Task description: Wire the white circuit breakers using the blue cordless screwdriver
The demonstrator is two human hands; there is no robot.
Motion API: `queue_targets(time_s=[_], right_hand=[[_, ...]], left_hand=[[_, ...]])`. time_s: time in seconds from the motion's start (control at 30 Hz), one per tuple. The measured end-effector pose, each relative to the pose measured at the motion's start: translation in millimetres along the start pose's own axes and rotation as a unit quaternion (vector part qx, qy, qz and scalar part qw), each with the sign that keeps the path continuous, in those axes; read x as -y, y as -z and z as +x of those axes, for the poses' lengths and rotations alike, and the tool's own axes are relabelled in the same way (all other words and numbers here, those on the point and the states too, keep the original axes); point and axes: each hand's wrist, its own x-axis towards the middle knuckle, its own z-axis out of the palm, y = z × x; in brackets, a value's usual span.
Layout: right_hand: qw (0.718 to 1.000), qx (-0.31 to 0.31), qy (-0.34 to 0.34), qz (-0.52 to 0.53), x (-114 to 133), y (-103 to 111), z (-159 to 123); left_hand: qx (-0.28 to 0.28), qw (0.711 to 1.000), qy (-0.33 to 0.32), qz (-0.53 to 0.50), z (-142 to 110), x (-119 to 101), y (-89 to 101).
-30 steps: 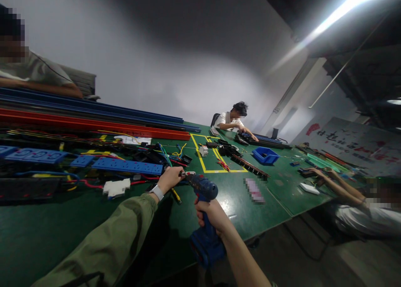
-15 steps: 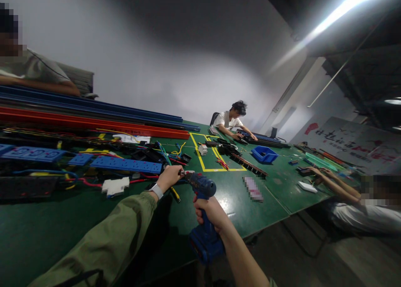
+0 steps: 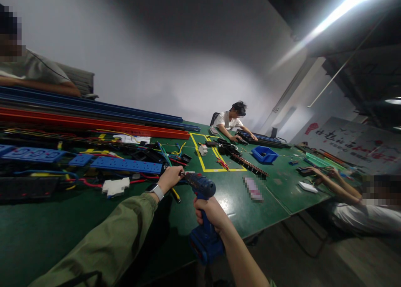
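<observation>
My right hand (image 3: 210,212) is wrapped round the handle of a blue cordless drill (image 3: 206,187), its battery at the bottom and its chuck pointing left. At the chuck's front end, my left hand (image 3: 171,177) is closed in a pinch by a small light-coloured piece; what exactly the fingers grip is too small to tell. Beyond that hand lies a blue power strip (image 3: 127,164) with a row of sockets. Yellow, green and blue wires (image 3: 167,153) rise behind the fingers. Left of my wrist rests a white switch-like module (image 3: 115,187).
Long red (image 3: 94,124) and blue rails (image 3: 90,108) run along the table's far left side. Yellow tape (image 3: 204,163) marks an area with a white breaker-like part (image 3: 203,150) and red wires (image 3: 223,164). A blue bin (image 3: 265,154) stands to the right. Several people sit around the table.
Both hands and the drill keep nearly the same place. My left wrist has turned slightly, so more of the watch face shows. The view has shifted a little.
</observation>
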Motion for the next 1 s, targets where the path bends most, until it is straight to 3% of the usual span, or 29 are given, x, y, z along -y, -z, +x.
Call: queue_targets(time_s=[1.0], right_hand=[[1.000,0.002,0.005,-0.027,-2.3,2.3,0.5]], left_hand=[[-0.021,0.997,-0.072,-0.033,4.7,14.2,-12.4]])
